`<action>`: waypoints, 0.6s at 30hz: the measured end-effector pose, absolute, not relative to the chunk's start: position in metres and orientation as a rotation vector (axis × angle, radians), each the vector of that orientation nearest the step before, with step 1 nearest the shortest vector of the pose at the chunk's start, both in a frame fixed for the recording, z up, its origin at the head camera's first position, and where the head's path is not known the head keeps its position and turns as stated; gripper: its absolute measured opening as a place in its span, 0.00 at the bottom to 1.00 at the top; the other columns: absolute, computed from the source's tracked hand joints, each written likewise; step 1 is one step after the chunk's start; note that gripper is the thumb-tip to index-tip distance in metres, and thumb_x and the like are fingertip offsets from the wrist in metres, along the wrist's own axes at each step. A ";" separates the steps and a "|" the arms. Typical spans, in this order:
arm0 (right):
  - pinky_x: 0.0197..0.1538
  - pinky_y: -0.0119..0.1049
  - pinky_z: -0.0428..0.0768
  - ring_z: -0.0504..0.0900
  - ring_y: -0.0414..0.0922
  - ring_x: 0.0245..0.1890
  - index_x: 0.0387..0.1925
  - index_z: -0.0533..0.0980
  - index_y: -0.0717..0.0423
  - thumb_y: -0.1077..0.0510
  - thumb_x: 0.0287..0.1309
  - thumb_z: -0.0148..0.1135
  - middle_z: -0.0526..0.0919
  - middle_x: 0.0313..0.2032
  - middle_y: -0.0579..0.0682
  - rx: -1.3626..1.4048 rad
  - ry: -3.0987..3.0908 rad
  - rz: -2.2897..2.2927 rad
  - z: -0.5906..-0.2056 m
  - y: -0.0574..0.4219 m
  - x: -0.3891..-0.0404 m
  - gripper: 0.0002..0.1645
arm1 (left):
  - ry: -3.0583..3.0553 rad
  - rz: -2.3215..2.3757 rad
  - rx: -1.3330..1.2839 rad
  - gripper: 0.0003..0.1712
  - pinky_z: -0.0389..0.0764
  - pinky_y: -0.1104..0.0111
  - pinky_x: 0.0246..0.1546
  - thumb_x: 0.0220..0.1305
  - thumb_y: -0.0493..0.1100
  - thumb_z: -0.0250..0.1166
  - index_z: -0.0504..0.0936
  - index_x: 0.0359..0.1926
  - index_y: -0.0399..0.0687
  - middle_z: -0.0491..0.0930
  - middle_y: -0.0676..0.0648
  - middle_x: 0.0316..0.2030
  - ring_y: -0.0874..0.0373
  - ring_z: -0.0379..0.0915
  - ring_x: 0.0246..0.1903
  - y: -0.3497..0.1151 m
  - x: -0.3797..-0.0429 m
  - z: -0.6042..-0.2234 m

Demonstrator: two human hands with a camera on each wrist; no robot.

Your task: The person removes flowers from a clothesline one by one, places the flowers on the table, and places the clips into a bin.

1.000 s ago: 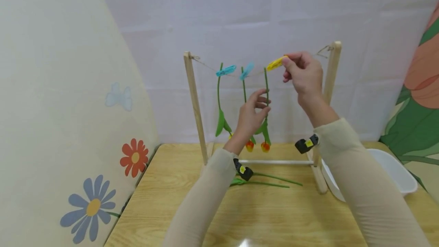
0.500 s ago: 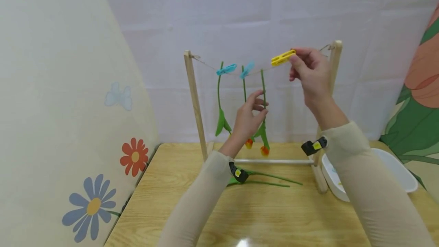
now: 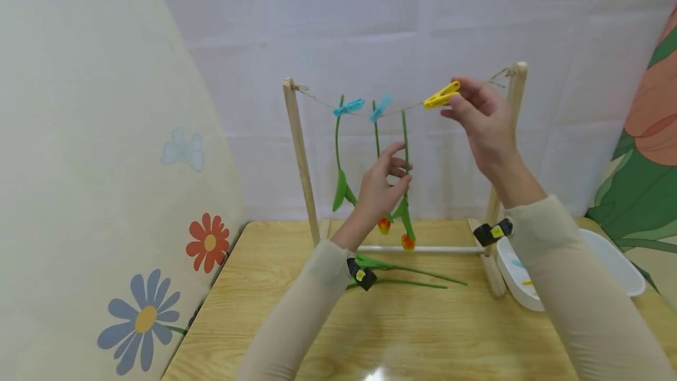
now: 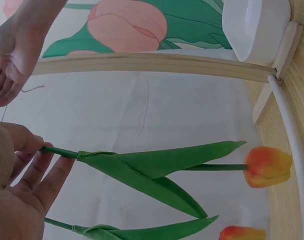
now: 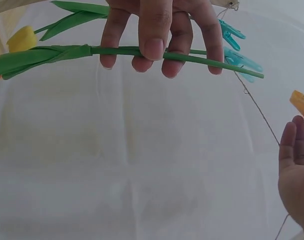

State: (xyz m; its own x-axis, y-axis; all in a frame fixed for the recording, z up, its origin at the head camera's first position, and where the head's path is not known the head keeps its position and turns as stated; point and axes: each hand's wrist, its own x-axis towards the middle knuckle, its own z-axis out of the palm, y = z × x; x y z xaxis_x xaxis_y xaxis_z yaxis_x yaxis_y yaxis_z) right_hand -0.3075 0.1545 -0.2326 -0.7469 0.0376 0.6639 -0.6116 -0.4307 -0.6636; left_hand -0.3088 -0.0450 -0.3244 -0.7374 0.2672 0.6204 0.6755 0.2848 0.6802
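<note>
My left hand (image 3: 382, 188) pinches the green stem of an artificial tulip (image 4: 161, 159) between thumb and fingers. The tulip hangs head down, orange-red bloom lowest, its stem end close to the string (image 3: 415, 107). To the right, my right hand (image 3: 489, 128) pinches a yellow clothespin (image 3: 442, 96) by its handle end, its tip overlapping the string in the head view. Left of my left hand, two more tulips hang upside down from the string, one at a blue clothespin (image 3: 349, 107), the other at a paler blue clothespin (image 3: 381, 108). My left forearm partly hides their blooms.
The string spans two wooden posts (image 3: 301, 160) joined low down by a white bar (image 3: 423, 249). On the table (image 3: 402, 334) before it lie green flower stems (image 3: 423, 276). At right, a white basin (image 3: 616, 263) holds small blue and yellow pieces, partly behind my right sleeve.
My right hand has moved right with the yellow clothespin, away from the tulip's stem end, and the clothespin has turned. My left hand and its tulip have shifted slightly left and down.
</note>
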 end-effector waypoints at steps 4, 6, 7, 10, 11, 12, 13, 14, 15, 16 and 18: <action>0.48 0.35 0.85 0.83 0.46 0.43 0.53 0.77 0.68 0.72 0.65 0.60 0.84 0.42 0.55 0.819 -1.349 2.239 -0.235 0.155 -0.306 0.16 | -2.180 -1.433 -0.860 0.35 0.86 0.70 0.34 0.65 0.28 0.65 0.66 0.71 0.43 0.84 0.40 0.46 0.50 0.83 0.41 -0.050 -0.305 -0.325; 0.48 0.35 0.85 0.83 0.46 0.42 0.54 0.76 0.70 0.73 0.64 0.61 0.84 0.42 0.55 0.814 -1.334 2.259 -0.236 0.155 -0.306 0.16 | -2.179 -1.431 -0.859 0.35 0.86 0.69 0.34 0.65 0.29 0.65 0.66 0.71 0.44 0.84 0.40 0.46 0.50 0.83 0.42 -0.053 -0.304 -0.325; 0.48 0.35 0.85 0.83 0.46 0.42 0.54 0.75 0.71 0.73 0.64 0.61 0.84 0.42 0.55 0.809 -1.334 2.260 -0.237 0.156 -0.305 0.16 | -2.175 -1.430 -0.862 0.35 0.87 0.68 0.34 0.65 0.28 0.65 0.66 0.71 0.44 0.84 0.40 0.46 0.49 0.83 0.42 -0.055 -0.302 -0.325; 0.48 0.35 0.86 0.83 0.47 0.42 0.52 0.76 0.69 0.74 0.63 0.61 0.84 0.42 0.55 0.805 -1.305 2.284 -0.238 0.157 -0.304 0.15 | -2.166 -1.415 -0.872 0.35 0.87 0.66 0.33 0.65 0.28 0.65 0.66 0.71 0.43 0.84 0.40 0.46 0.48 0.83 0.41 -0.061 -0.299 -0.326; 0.48 0.35 0.86 0.83 0.47 0.42 0.51 0.77 0.68 0.73 0.63 0.62 0.84 0.42 0.55 0.805 -1.303 2.282 -0.239 0.157 -0.303 0.14 | -2.164 -1.407 -0.875 0.35 0.86 0.66 0.32 0.65 0.28 0.65 0.66 0.71 0.43 0.84 0.40 0.45 0.48 0.83 0.41 -0.063 -0.298 -0.327; 0.48 0.35 0.86 0.83 0.47 0.42 0.50 0.77 0.68 0.73 0.63 0.62 0.84 0.41 0.55 0.809 -1.298 2.281 -0.240 0.158 -0.301 0.14 | -2.163 -1.401 -0.878 0.36 0.86 0.65 0.31 0.64 0.28 0.66 0.66 0.71 0.43 0.84 0.39 0.45 0.48 0.83 0.41 -0.065 -0.296 -0.327; 0.48 0.36 0.86 0.84 0.47 0.42 0.50 0.78 0.67 0.73 0.64 0.61 0.84 0.41 0.55 0.812 -1.297 2.275 -0.241 0.158 -0.300 0.13 | -2.167 -1.393 -0.879 0.36 0.86 0.66 0.30 0.64 0.28 0.66 0.66 0.71 0.43 0.84 0.40 0.45 0.48 0.83 0.41 -0.067 -0.295 -0.328; 0.48 0.36 0.86 0.84 0.46 0.42 0.50 0.78 0.66 0.73 0.64 0.61 0.84 0.41 0.55 0.818 -1.296 2.269 -0.242 0.159 -0.299 0.13 | -2.171 -1.385 -0.878 0.36 0.85 0.66 0.29 0.64 0.28 0.66 0.66 0.71 0.43 0.84 0.40 0.45 0.48 0.83 0.40 -0.069 -0.294 -0.329; 0.48 0.36 0.86 0.84 0.46 0.42 0.50 0.78 0.67 0.73 0.64 0.61 0.84 0.41 0.55 0.824 -1.295 2.263 -0.243 0.159 -0.298 0.13 | -2.180 -1.375 -0.878 0.36 0.85 0.67 0.29 0.64 0.28 0.66 0.66 0.71 0.43 0.84 0.40 0.45 0.49 0.83 0.41 -0.071 -0.292 -0.329; 0.49 0.36 0.85 0.84 0.46 0.42 0.50 0.79 0.67 0.73 0.65 0.61 0.84 0.41 0.55 0.833 -1.292 2.263 -0.245 0.160 -0.297 0.13 | -2.189 -1.364 -0.877 0.35 0.85 0.67 0.29 0.65 0.29 0.66 0.66 0.71 0.43 0.84 0.41 0.45 0.50 0.83 0.41 -0.072 -0.291 -0.329; 0.50 0.37 0.85 0.84 0.46 0.42 0.50 0.79 0.69 0.73 0.65 0.60 0.84 0.41 0.55 0.853 -1.282 2.273 -0.247 0.161 -0.296 0.13 | -2.204 -1.338 -0.881 0.35 0.85 0.67 0.29 0.65 0.29 0.66 0.66 0.71 0.43 0.84 0.42 0.45 0.51 0.83 0.41 -0.075 -0.288 -0.330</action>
